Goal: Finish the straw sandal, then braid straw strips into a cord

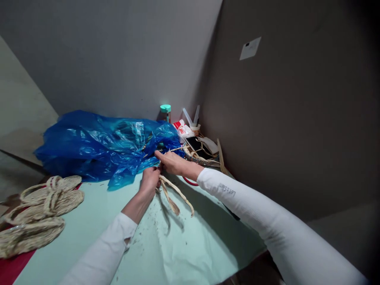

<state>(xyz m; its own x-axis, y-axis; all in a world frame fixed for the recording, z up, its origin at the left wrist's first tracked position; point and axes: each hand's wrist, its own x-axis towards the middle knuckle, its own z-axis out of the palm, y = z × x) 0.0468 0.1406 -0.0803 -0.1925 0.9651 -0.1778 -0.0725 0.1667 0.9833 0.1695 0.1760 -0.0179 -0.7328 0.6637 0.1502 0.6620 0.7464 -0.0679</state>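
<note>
Close together over the table's middle, my left hand (151, 178) and my right hand (173, 161) are both closed on strips of pale dried plant fibre (175, 189). Loose ends of the fibre hang below my left hand toward the tabletop. A thin strand runs from my right hand toward the basket. Just behind my hands lies a large crumpled blue plastic bag (97, 138), its contents mostly hidden. At the left rest several woven straw sandals (63, 200), braided from similar fibre.
A basket (204, 161) with a phone (197, 147) and fibre strips stands at the back right. Beyond it are a red-and-white packet (182, 128), a cup with upright tools (195, 127) and a green-lidded jar (165, 111). Walls bound the pale green tabletop (142, 253) behind and right.
</note>
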